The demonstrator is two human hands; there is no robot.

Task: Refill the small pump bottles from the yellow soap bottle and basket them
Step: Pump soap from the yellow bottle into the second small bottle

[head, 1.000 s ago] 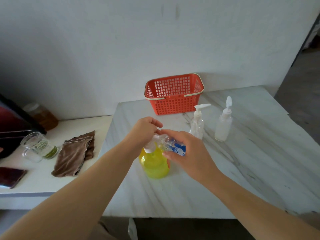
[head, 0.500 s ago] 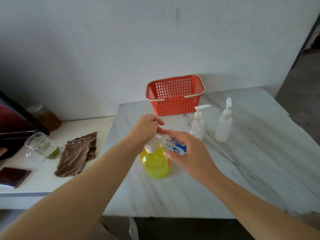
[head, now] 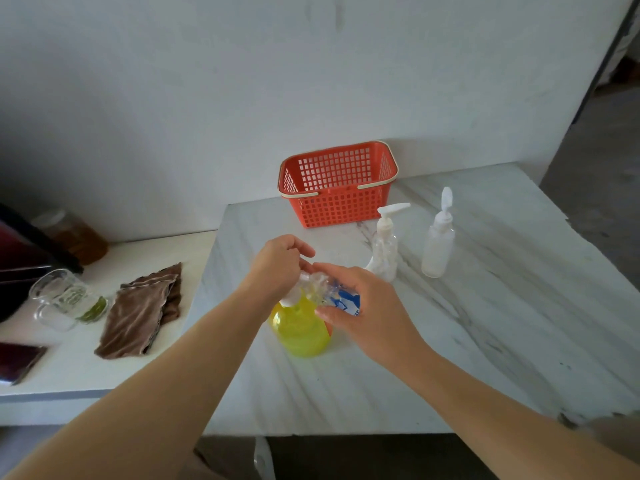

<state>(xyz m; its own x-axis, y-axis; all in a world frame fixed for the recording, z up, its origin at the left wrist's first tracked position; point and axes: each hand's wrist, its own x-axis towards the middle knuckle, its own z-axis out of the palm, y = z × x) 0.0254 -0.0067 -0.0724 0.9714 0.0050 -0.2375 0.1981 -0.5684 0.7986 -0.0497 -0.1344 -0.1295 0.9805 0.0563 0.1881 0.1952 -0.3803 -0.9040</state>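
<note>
- The left hand (head: 277, 265) is over the white pump head of the yellow soap bottle (head: 301, 336), with its fingers curled down around the head.
- The yellow soap bottle stands upright on the marbled desk (head: 467, 341), near the front edge and between the two forearms.
- The right hand (head: 367, 315) holds a small clear bottle with a blue label (head: 341, 299), thumb below and fingers wrapped over the top.
- The small clear bottle is tilted on its side, its mouth end against the yellow bottle's pump head; the exact contact is hidden by the fingers.
- An orange basket (head: 337, 209) with cream handles sits at the back of the desk, close to the wall.
- A clear pump bottle (head: 385, 252) stands upright just in front of the basket's right corner, close to the right hand's fingertips.
- A frosted flip-cap bottle (head: 438, 249) stands upright to the right of the pump bottle, apart from it, with its cap flipped open.
- On the lower white surface (head: 86, 372) to the left lie a crumpled brown cloth (head: 142, 310), a glass jug (head: 64, 299), an amber jar (head: 78, 235) and a dark flat object (head: 17, 362).
</note>
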